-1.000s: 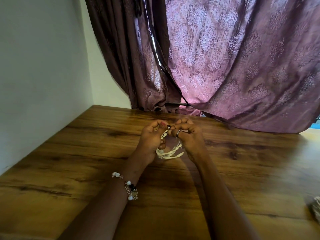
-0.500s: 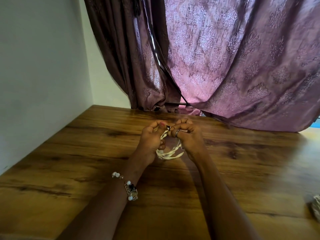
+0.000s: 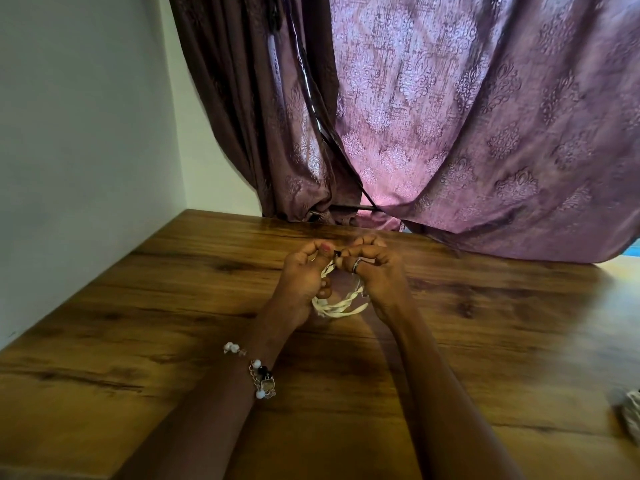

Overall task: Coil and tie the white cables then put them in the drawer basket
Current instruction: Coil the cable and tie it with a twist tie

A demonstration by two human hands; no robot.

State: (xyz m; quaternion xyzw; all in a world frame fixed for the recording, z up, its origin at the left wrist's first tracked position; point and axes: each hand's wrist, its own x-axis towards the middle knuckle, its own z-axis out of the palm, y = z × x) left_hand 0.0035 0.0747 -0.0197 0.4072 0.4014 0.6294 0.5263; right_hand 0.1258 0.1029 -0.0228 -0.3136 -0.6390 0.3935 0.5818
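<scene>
Here we hold a coil of white cable [image 3: 337, 304] just above the wooden tabletop [image 3: 145, 306], in front of a drawn purple curtain [image 3: 467, 133]. Our left hand [image 3: 304, 275] and right hand [image 3: 375, 271] meet at the top of the coil, fingers [image 3: 349, 252] curled tight and pinching a small dark tie [image 3: 337, 252] where the loops gather. The lower arc of the coil hangs between our palms, its strands loosely twisted over one another. A beaded bracelet [image 3: 258, 372] sits on the left wrist and a ring [image 3: 356, 265] on the right hand.

We judge the tying step to be under way and not yet secure. The risk from here lies in the pinch: if either hand eases before the tie is closed, the springy loops could fan open and the coil would need winding again. The tie is small and half hidden by our fingertips, so it could also slip out and drop. A pale bundle [image 3: 630, 410] lies at the tabletop's right edge, too blurred to identify. No drawer basket is in view.
</scene>
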